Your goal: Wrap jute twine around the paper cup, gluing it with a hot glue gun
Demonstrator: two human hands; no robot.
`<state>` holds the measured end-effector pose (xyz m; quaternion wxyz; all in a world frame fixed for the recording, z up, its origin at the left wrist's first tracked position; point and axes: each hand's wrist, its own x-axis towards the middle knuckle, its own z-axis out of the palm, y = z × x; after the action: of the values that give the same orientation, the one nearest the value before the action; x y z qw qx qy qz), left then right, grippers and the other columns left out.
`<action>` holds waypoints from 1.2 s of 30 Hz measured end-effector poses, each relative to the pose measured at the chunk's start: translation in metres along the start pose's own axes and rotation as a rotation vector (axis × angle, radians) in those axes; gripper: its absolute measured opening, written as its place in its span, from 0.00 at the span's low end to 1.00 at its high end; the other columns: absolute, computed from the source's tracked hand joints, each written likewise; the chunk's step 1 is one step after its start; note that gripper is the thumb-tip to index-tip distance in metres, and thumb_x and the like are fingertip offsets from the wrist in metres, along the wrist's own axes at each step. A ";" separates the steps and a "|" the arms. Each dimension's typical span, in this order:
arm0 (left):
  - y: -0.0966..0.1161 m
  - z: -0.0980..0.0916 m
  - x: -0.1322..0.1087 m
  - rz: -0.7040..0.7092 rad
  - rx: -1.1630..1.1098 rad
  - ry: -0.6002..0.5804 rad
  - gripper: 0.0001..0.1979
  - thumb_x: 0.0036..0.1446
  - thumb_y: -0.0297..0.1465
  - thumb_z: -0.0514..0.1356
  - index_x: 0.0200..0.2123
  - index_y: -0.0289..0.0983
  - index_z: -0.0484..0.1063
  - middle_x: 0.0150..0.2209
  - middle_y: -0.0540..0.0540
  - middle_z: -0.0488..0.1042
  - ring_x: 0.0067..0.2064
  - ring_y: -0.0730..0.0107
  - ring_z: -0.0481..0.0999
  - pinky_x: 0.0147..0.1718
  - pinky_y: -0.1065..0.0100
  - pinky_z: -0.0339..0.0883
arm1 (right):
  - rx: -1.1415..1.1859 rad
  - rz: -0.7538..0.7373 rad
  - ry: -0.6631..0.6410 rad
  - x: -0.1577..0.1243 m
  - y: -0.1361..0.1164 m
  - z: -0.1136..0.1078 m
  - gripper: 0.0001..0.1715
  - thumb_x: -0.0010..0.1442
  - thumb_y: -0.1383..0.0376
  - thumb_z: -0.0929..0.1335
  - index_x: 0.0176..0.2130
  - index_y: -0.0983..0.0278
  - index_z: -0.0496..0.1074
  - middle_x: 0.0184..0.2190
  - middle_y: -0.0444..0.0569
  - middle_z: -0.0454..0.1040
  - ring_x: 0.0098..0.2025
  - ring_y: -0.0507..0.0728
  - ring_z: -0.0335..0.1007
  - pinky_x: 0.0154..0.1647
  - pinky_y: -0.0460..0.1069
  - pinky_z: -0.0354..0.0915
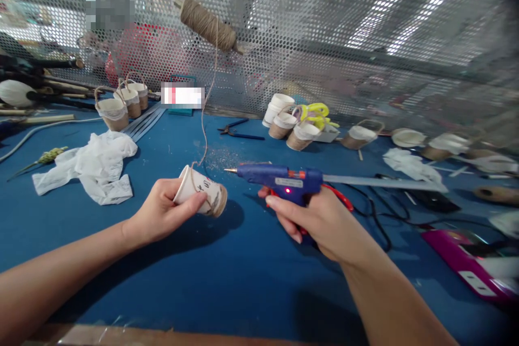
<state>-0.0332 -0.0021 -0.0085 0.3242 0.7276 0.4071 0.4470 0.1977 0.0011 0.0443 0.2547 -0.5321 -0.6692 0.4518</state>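
Your left hand [168, 205] grips the paper cup [211, 190], tilted above the blue table [170, 281]; your right hand [324, 219] grips the glue gun [263, 175]. Risks: a snag at the spool [206, 22] could tug the twine [204, 130] loose; a slipping nozzle [231, 170] could burn you.

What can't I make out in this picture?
All in the head view:
Left hand: most fingers, hidden behind the paper cup.
Glue gun: the print on its label, too small to read.
Teal object: partly covered by a pixelated patch.
Things behind the perforated mesh: blurred and screened by it.
Left forearm: cut off by the left edge.
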 end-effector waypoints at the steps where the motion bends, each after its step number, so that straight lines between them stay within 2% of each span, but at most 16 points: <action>1: 0.000 0.000 0.001 -0.041 -0.032 0.011 0.11 0.53 0.30 0.54 0.23 0.32 0.71 0.22 0.47 0.73 0.23 0.74 0.68 0.22 0.75 0.63 | 0.039 0.000 0.022 0.006 0.002 -0.003 0.10 0.52 0.59 0.65 0.29 0.64 0.63 0.11 0.36 0.59 0.13 0.46 0.54 0.15 0.43 0.54; 4: -0.002 0.001 0.002 -0.180 -0.130 0.071 0.12 0.51 0.33 0.55 0.21 0.31 0.71 0.20 0.48 0.73 0.22 0.75 0.67 0.21 0.75 0.62 | 0.047 0.032 0.200 0.027 0.009 -0.014 0.11 0.50 0.60 0.67 0.25 0.66 0.64 0.16 0.40 0.64 0.17 0.47 0.58 0.18 0.44 0.56; 5: -0.003 0.002 0.003 -0.216 -0.158 0.091 0.13 0.51 0.34 0.56 0.21 0.31 0.71 0.20 0.47 0.73 0.22 0.75 0.67 0.21 0.75 0.63 | 0.030 0.043 0.301 0.036 0.012 -0.018 0.11 0.49 0.60 0.67 0.25 0.66 0.65 0.19 0.43 0.66 0.20 0.48 0.61 0.21 0.44 0.58; 7: -0.005 0.003 0.003 -0.264 -0.202 0.109 0.14 0.50 0.36 0.56 0.22 0.30 0.72 0.20 0.46 0.73 0.22 0.74 0.67 0.22 0.73 0.63 | -0.019 0.066 0.368 0.054 0.019 -0.025 0.10 0.51 0.61 0.66 0.27 0.66 0.66 0.23 0.45 0.68 0.24 0.48 0.64 0.25 0.44 0.60; 11: -0.006 0.004 0.003 -0.287 -0.228 0.093 0.15 0.49 0.37 0.57 0.21 0.30 0.73 0.20 0.46 0.73 0.22 0.73 0.67 0.22 0.73 0.63 | -0.149 0.161 0.378 0.090 0.040 -0.037 0.14 0.56 0.61 0.64 0.24 0.68 0.66 0.21 0.44 0.67 0.21 0.47 0.61 0.23 0.44 0.61; 16: -0.008 0.005 0.002 -0.272 -0.246 0.082 0.14 0.49 0.36 0.56 0.22 0.30 0.73 0.20 0.47 0.73 0.22 0.74 0.68 0.23 0.73 0.63 | -0.312 0.248 0.374 0.114 0.062 -0.043 0.14 0.59 0.60 0.62 0.40 0.67 0.67 0.34 0.47 0.70 0.30 0.50 0.67 0.30 0.48 0.66; 20: -0.008 0.005 0.002 -0.256 -0.232 0.073 0.13 0.50 0.35 0.56 0.23 0.30 0.73 0.21 0.47 0.73 0.22 0.74 0.68 0.23 0.73 0.64 | -0.446 0.179 0.398 0.108 0.055 -0.040 0.15 0.60 0.59 0.60 0.39 0.67 0.68 0.38 0.47 0.69 0.37 0.54 0.67 0.36 0.51 0.65; 23: -0.007 0.005 0.000 -0.218 -0.198 0.048 0.13 0.51 0.35 0.55 0.24 0.31 0.72 0.22 0.46 0.74 0.23 0.73 0.68 0.25 0.72 0.64 | -0.503 0.068 0.404 0.097 0.036 -0.030 0.19 0.58 0.55 0.60 0.33 0.67 0.70 0.35 0.49 0.70 0.39 0.56 0.66 0.37 0.50 0.62; 25: -0.006 0.005 -0.001 -0.190 -0.153 0.005 0.14 0.52 0.35 0.54 0.24 0.31 0.72 0.23 0.47 0.73 0.24 0.73 0.68 0.25 0.73 0.64 | -0.502 -0.005 0.344 0.089 0.020 -0.018 0.22 0.56 0.52 0.61 0.27 0.66 0.71 0.29 0.50 0.71 0.37 0.56 0.66 0.36 0.48 0.60; 27: -0.005 0.005 -0.002 -0.155 -0.100 -0.050 0.15 0.53 0.35 0.53 0.23 0.31 0.71 0.22 0.47 0.71 0.24 0.74 0.66 0.24 0.73 0.62 | -0.468 -0.060 0.208 0.080 0.002 -0.001 0.26 0.56 0.50 0.60 0.24 0.65 0.73 0.23 0.48 0.71 0.32 0.54 0.67 0.32 0.47 0.60; 29: -0.005 0.006 -0.004 -0.094 -0.043 -0.097 0.15 0.54 0.34 0.52 0.21 0.31 0.69 0.20 0.49 0.67 0.22 0.76 0.62 0.22 0.75 0.59 | -0.380 -0.125 0.002 0.070 -0.014 0.018 0.29 0.57 0.47 0.56 0.28 0.62 0.75 0.28 0.45 0.74 0.33 0.52 0.68 0.35 0.45 0.61; 30: -0.005 0.006 -0.005 -0.051 -0.013 -0.114 0.15 0.54 0.33 0.52 0.20 0.31 0.68 0.19 0.50 0.65 0.21 0.77 0.60 0.21 0.75 0.57 | -0.258 -0.154 -0.151 0.066 -0.020 0.028 0.31 0.58 0.47 0.54 0.31 0.63 0.75 0.33 0.46 0.75 0.36 0.51 0.68 0.38 0.45 0.61; 32: -0.006 0.007 -0.006 0.033 0.041 -0.142 0.15 0.54 0.32 0.52 0.18 0.32 0.65 0.18 0.52 0.60 0.20 0.79 0.56 0.19 0.76 0.53 | -0.088 -0.170 -0.320 0.058 -0.028 0.044 0.32 0.58 0.48 0.53 0.33 0.66 0.74 0.35 0.48 0.74 0.37 0.51 0.67 0.40 0.46 0.61; 34: -0.006 0.008 -0.008 0.069 0.069 -0.158 0.16 0.54 0.32 0.52 0.16 0.33 0.63 0.17 0.54 0.57 0.20 0.79 0.53 0.19 0.76 0.51 | 0.117 -0.175 -0.339 0.055 -0.029 0.056 0.26 0.57 0.50 0.58 0.34 0.66 0.73 0.34 0.48 0.74 0.36 0.51 0.67 0.39 0.46 0.61; 36: -0.006 0.008 -0.009 0.032 0.059 -0.166 0.16 0.54 0.32 0.52 0.16 0.33 0.62 0.17 0.54 0.56 0.19 0.79 0.52 0.18 0.75 0.49 | 0.311 -0.194 -0.264 0.054 -0.027 0.061 0.16 0.53 0.56 0.65 0.33 0.66 0.73 0.33 0.46 0.73 0.34 0.50 0.66 0.37 0.46 0.62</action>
<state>-0.0299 -0.0078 -0.0198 0.3282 0.7778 0.3800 0.3781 0.1179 0.0311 0.0319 0.2863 -0.3556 -0.6670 0.5888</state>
